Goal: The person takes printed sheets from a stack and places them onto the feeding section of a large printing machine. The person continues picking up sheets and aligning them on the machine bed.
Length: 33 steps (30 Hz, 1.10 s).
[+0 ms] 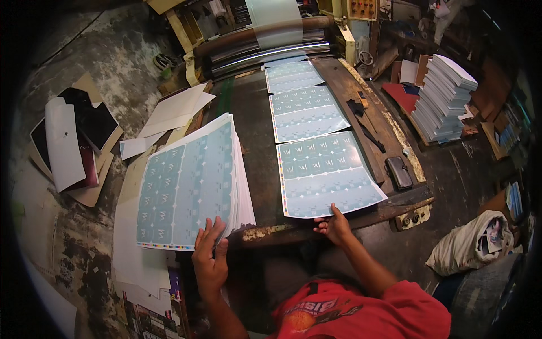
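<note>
In front of me three printed sheets in teal and pale blue lie in a row on a dark machine table (248,169). My right hand (337,229) pinches the near edge of the closest printed sheet (324,175), thumb on top and other fingers underneath. To the left stands a thick stack of similar sheets (189,181), turned sideways. At its near right corner, my left hand (210,254) rests with fingers stretched out and thumb apart. The middle sheet (307,113) and the far sheet (292,76) lie toward the rollers.
Metal rollers (271,53) span the table's far end, a pale sheet (276,22) rising over them. A dark wallet-like case (400,172) lies on the right edge. Further right are a tall paper stack (443,101) and a white sack (471,243); boards (73,141) lie left.
</note>
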{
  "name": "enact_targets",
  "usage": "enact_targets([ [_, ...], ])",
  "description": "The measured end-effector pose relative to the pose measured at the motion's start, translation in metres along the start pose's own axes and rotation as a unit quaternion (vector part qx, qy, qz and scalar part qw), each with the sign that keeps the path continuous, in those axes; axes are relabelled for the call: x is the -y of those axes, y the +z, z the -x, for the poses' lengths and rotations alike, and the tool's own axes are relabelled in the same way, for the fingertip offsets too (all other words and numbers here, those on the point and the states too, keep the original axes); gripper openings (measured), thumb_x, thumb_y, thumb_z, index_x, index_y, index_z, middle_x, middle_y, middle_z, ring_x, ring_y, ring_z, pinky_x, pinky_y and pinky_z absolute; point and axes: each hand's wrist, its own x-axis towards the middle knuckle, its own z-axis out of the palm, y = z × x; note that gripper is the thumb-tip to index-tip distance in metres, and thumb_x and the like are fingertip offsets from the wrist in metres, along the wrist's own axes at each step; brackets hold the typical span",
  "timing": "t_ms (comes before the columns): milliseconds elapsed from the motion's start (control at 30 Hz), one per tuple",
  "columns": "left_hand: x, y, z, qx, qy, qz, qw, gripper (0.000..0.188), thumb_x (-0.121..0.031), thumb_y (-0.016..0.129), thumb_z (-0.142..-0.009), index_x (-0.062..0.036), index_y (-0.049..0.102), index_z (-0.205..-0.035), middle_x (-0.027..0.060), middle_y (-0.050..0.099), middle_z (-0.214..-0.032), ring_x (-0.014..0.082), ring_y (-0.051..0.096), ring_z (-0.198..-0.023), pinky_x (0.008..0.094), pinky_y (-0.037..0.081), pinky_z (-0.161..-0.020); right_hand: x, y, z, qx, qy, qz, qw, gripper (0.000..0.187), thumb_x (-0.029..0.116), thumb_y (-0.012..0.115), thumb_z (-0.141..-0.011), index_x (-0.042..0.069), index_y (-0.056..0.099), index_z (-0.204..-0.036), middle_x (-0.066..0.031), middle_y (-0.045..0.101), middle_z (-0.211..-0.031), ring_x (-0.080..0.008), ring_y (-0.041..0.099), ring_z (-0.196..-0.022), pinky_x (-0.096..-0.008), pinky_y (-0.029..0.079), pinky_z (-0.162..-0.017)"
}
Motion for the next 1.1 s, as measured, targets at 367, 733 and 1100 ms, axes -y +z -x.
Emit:
enact_targets([
  [367, -0.015, 0.008, 0.005, -0.053, 0.08, 0.07, 0.993, 0.026, -0.03, 0.06, -0.095, -0.0099, 0.074, -0.103, 0.0093, 0.072, -0.107, 0.0285, 0.062, -0.115, 0.0445, 0.036, -0.106, -0.003, 0.034, 0.001, -0.158, -0.049, -0.049, 0.985, 0.064, 0.057, 0.045, -0.096, 0.006, 0.042, -0.134, -0.0153, 0.06, -0.111, -0.0247, 0.062, -0.087, -0.0486, 0.055, -0.08],
  [733, -0.077, 0.019, 0.001, 0.293, 0.207, 0.291, 0.887, 0.046, -0.035, 0.072, -0.085, -0.0115, 0.064, -0.123, 0.0036, 0.066, -0.125, 0.0268, 0.057, -0.124, 0.0536, 0.025, -0.112, 0.031, 0.045, 0.101, 0.124, -0.011, 0.05, 0.991, 0.036, 0.024, 0.06, -0.092, -0.003, 0.052, -0.115, -0.0118, 0.064, -0.081, -0.0196, 0.063, -0.063, -0.04, 0.058, -0.06],
  [1100, -0.145, 0.042, 0.032, 0.258, 0.354, 0.759, 0.482, 0.126, -0.089, 0.055, -0.064, 0.014, 0.042, -0.135, 0.0415, 0.041, -0.136, 0.0575, 0.03, -0.135, 0.0668, 0.024, -0.107, -0.054, -0.064, 0.124, -0.012, 0.14, 0.086, 0.986, 0.048, 0.045, 0.052, -0.097, 0.003, 0.053, -0.119, -0.0206, 0.068, -0.092, -0.0237, 0.064, -0.073, -0.0468, 0.055, -0.076],
])
